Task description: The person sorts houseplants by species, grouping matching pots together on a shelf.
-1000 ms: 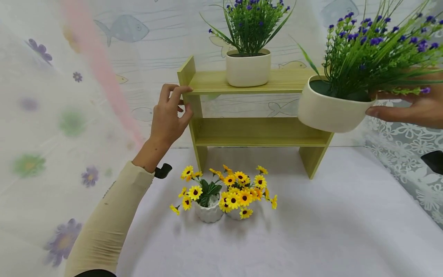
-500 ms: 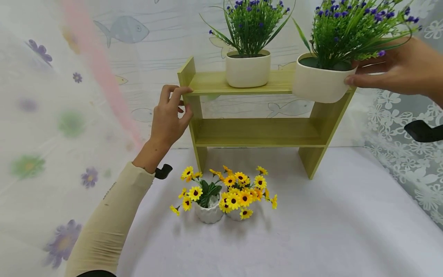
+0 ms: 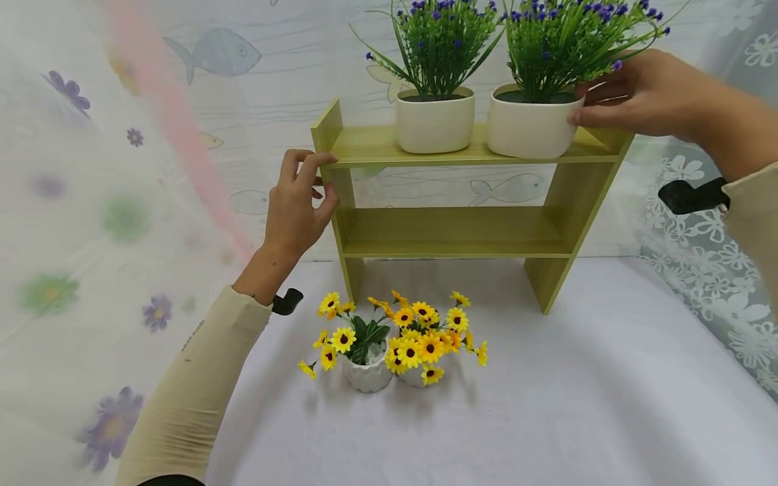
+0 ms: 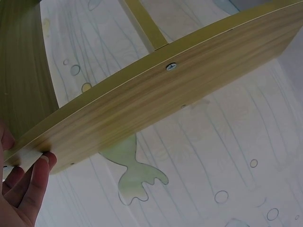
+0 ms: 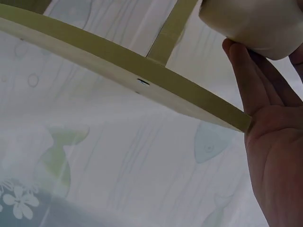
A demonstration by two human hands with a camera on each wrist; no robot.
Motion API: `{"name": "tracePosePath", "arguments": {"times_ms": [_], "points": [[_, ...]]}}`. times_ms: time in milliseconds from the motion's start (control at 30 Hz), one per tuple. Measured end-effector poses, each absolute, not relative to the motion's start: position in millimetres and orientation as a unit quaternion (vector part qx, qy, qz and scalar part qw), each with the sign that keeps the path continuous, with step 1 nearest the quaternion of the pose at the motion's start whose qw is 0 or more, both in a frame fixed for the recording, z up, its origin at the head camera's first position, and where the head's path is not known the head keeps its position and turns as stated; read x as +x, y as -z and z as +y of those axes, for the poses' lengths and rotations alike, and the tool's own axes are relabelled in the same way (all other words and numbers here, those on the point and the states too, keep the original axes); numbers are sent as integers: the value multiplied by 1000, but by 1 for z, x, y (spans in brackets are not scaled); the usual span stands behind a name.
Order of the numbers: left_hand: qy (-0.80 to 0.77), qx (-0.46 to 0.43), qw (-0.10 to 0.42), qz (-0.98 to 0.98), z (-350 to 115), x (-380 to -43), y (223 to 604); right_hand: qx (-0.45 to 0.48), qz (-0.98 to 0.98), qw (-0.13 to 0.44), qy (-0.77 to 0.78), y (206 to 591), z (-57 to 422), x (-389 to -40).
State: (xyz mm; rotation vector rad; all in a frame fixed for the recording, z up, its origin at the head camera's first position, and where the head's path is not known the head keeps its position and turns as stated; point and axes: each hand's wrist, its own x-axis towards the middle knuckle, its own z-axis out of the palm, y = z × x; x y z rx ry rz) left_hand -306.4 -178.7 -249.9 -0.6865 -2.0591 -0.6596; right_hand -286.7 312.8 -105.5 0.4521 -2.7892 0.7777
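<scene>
Bystanders on the shelf and table

A second white pot of purple flowers (image 3: 435,121) is sitting mid-shelf, two small pots of yellow flowers (image 3: 398,341) are standing touching on the white tablecloth (image 3: 608,405), and a fish-printed curtain (image 3: 213,50) is hanging behind.

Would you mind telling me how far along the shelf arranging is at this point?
Done: one purple-flower pot stands on the shelf's top board. In hand: the right hand grips a second purple-flower pot, which looks set beside the first, not yet released; the left hand holds the shelf's left end. Probably left: the two yellow-flower pots on the table; the lower board is bare.
</scene>
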Motion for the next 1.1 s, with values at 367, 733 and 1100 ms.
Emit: {"name": "tracePosePath", "arguments": {"times_ms": [367, 733, 1100], "points": [[261, -275, 429, -820, -180, -307, 252, 132, -945, 59, -295, 104, 306, -302], [256, -276, 430, -821, -179, -308, 252, 124, -947, 141, -260, 116, 308, -287], [255, -273, 429, -822, -178, -308, 252, 210, -916, 271, -210, 142, 308, -246]]}}
